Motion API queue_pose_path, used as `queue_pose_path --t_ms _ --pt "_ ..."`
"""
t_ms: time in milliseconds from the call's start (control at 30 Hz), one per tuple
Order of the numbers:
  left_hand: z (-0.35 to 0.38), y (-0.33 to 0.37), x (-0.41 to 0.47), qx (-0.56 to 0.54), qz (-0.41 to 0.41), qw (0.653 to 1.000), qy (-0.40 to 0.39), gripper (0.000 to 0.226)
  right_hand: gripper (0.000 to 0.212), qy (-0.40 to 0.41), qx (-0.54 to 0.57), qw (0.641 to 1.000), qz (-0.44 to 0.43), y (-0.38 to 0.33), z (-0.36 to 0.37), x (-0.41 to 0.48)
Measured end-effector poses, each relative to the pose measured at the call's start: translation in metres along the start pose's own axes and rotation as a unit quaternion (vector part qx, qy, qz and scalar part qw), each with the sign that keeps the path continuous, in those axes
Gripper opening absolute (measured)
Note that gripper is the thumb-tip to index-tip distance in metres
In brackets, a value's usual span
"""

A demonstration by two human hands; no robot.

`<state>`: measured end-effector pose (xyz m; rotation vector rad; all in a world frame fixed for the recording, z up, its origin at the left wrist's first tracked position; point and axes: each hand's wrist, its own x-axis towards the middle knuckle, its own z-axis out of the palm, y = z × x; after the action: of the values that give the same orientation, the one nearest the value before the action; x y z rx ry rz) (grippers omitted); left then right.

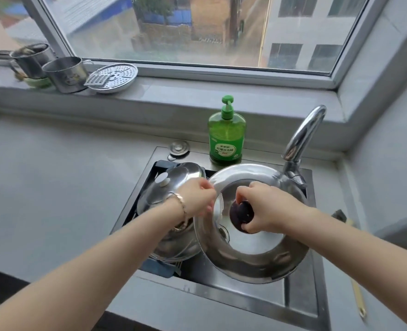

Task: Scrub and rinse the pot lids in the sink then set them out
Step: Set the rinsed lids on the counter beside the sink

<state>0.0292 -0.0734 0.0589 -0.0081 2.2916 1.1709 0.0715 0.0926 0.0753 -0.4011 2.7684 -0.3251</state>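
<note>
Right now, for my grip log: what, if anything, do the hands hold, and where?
The large steel lid: the right hand grips its dark knob, the left hand holds its rim.

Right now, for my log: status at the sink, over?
Right hand grips large steel lid by its dark knob. Left hand holds its rim. White-knobbed lid sits left. Faucet close behind.

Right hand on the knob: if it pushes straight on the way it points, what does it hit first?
Probably the left hand, gripping the rim of the big lid just beyond the right hand; depth is unclear.
</note>
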Motion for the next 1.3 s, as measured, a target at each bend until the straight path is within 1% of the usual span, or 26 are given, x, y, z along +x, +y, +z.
queue_pose_path --t_ms 67,100,133,167,233,267,333,400,433,533,633,700,767,833,867,900,967,1000,1067,1133,1200,1300 --pt "-0.031 -0.021 0.018 0.075 0.015 0.995 0.064 0.014 0.035 0.004 0.005 1.0 0.02 -0.007 0.0 0.012" --pt "-0.046 -0.034 0.03 0.124 0.009 0.988 0.089 0.012 0.032 0.004 0.01 0.999 0.032 -0.011 -0.001 0.019" --pt "-0.06 -0.047 0.044 0.166 -0.005 0.98 0.107 0.017 0.03 0.0 0.015 0.999 0.045 -0.014 0.0 0.028" --pt "-0.073 -0.059 0.058 0.201 -0.02 0.973 0.111 0.027 0.03 -0.005 0.018 0.998 0.059 -0.017 0.0 0.036" --pt "-0.092 -0.082 0.087 0.258 -0.035 0.961 0.091 0.047 0.03 -0.01 0.021 0.995 0.096 -0.025 0.0 0.053" --pt "-0.099 -0.091 0.1 0.286 -0.034 0.955 0.074 0.054 0.029 -0.011 0.02 0.993 0.118 -0.03 0.0 0.06" --pt "-0.107 -0.106 0.121 0.325 -0.027 0.945 0.026 0.06 0.027 -0.016 0.009 0.987 0.163 -0.043 -0.002 0.072" --pt "-0.11 -0.117 0.132 0.337 -0.013 0.941 -0.03 0.059 0.024 -0.019 -0.008 0.979 0.203 -0.055 -0.003 0.081" --pt "-0.111 -0.12 0.135 0.33 -0.001 0.943 -0.041 0.058 0.023 -0.018 -0.015 0.974 0.225 -0.06 -0.004 0.083" --pt "-0.12 -0.126 0.141 0.301 0.03 0.952 -0.048 0.054 0.029 -0.014 -0.036 0.957 0.287 -0.078 -0.009 0.083" --pt "-0.126 -0.13 0.144 0.295 0.06 0.952 -0.059 0.05 0.023 -0.021 -0.066 0.943 0.326 -0.096 -0.01 0.08" --pt "-0.129 -0.13 0.142 0.288 0.065 0.955 -0.039 0.047 0.026 -0.038 -0.092 0.936 0.337 -0.107 -0.01 0.079" --pt "-0.134 -0.129 0.135 0.255 0.081 0.964 -0.001 0.044 0.028 -0.051 -0.119 0.929 0.346 -0.117 -0.011 0.075" --pt "-0.143 -0.126 0.128 0.17 0.127 0.977 0.035 0.037 0.028 -0.044 -0.142 0.925 0.349 -0.125 -0.014 0.07" --pt "-0.149 -0.123 0.123 0.103 0.145 0.983 0.04 0.034 0.028 -0.036 -0.154 0.924 0.348 -0.128 -0.016 0.068" --pt "-0.154 -0.118 0.115 0.018 0.15 0.988 0.032 0.033 0.03 -0.028 -0.166 0.923 0.346 -0.131 -0.018 0.066" --pt "-0.163 -0.109 0.096 -0.135 0.14 0.981 -0.005 0.027 0.038 -0.018 -0.187 0.923 0.337 -0.134 -0.019 0.063" --pt "-0.165 -0.105 0.084 -0.174 0.13 0.976 -0.015 0.023 0.04 -0.018 -0.195 0.923 0.333 -0.136 -0.019 0.062" --pt "-0.167 -0.103 0.066 -0.21 0.103 0.972 -0.029 0.019 0.042 -0.017 -0.202 0.923 0.327 -0.139 -0.014 0.06" --pt "-0.172 -0.109 0.052 -0.215 0.079 0.973 -0.025 0.02 0.039 -0.004 -0.205 0.927 0.315 -0.142 -0.01 0.057" --pt "-0.181 -0.119 0.044 -0.167 0.068 0.984 -0.001 0.02 0.035 0.004 -0.2 0.934 0.296 -0.146 -0.009 0.056" --pt "-0.208 -0.138 0.034 -0.085 0.061 0.993 0.059 0.024 0.022 0.011 -0.183 0.94 0.287 -0.156 -0.01 0.061"
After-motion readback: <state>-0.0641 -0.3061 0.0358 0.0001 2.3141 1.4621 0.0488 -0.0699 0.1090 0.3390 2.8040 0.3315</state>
